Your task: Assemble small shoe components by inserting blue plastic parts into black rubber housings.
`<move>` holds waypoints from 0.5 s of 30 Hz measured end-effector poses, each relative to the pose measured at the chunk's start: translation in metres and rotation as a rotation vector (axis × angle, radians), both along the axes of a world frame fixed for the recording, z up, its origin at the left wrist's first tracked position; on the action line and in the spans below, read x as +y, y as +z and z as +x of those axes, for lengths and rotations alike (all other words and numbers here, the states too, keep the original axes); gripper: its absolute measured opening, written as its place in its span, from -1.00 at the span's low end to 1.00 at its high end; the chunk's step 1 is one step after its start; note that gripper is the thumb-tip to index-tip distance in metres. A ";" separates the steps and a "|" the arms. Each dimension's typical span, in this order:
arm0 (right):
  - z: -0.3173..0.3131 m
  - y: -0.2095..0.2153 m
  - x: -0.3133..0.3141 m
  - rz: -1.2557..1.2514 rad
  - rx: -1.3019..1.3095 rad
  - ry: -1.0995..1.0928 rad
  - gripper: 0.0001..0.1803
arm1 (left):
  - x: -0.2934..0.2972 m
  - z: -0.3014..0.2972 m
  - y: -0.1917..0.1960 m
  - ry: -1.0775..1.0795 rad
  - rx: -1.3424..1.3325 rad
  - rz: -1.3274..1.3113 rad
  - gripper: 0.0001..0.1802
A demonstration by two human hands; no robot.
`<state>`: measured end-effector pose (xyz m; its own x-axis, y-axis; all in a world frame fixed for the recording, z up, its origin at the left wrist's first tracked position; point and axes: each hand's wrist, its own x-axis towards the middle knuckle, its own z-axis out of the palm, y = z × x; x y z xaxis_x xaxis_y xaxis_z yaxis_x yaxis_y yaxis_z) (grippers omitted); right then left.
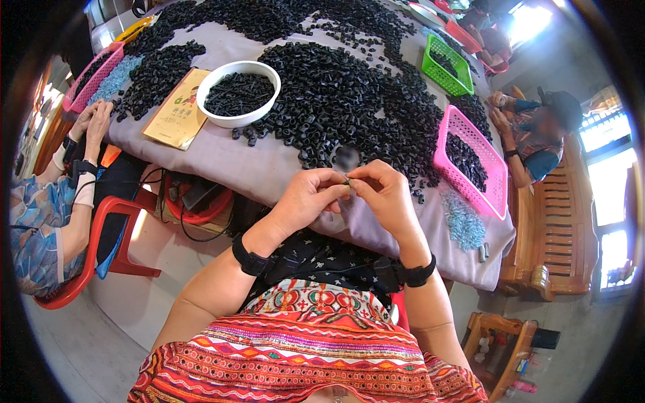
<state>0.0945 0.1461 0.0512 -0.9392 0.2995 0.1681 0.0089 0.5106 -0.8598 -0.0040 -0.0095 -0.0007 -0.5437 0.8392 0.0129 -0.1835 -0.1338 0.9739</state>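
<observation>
Over the near edge of the table, my left hand [310, 196] and my right hand [385, 195] meet, fingertips pinched together. Between them is a small dark piece [347, 181], mostly covered by the fingers, so its exact kind does not show. Just beyond my hands spreads a wide heap of small black ring-like plastic parts [336, 94]. A white round bowl [272, 111] of thin black pieces stands to the left of the heap. On the right, a pink basket [494, 195] holds more black parts. Beside it lies a pile of small clear-blue pieces [463, 221].
A yellow booklet [176, 111] lies left of the bowl. Farther off are a green basket [447, 67] and another pink basket [79, 94]. Co-workers sit at left, on a red chair [124, 252], and at right by a wooden bench [554, 235]. A red basin [201, 207] sits below the table edge.
</observation>
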 end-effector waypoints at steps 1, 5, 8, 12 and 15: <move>0.000 0.003 -0.004 0.001 0.001 -0.001 -0.86 | 0.000 0.000 0.000 0.010 -0.009 -0.006 -0.82; 0.001 0.009 -0.015 0.277 0.070 -0.005 -0.83 | -0.001 -0.001 -0.001 0.026 -0.012 -0.017 -0.82; 0.001 0.007 -0.018 0.286 0.082 -0.009 -0.80 | 0.001 0.000 0.000 0.044 -0.026 -0.013 -0.83; 0.001 0.007 -0.027 0.276 0.094 -0.020 -0.77 | 0.002 -0.001 -0.005 0.067 -0.047 0.030 -0.84; 0.002 0.013 -0.029 0.228 0.089 -0.016 -0.72 | 0.005 -0.002 -0.007 0.102 -0.103 0.097 -0.86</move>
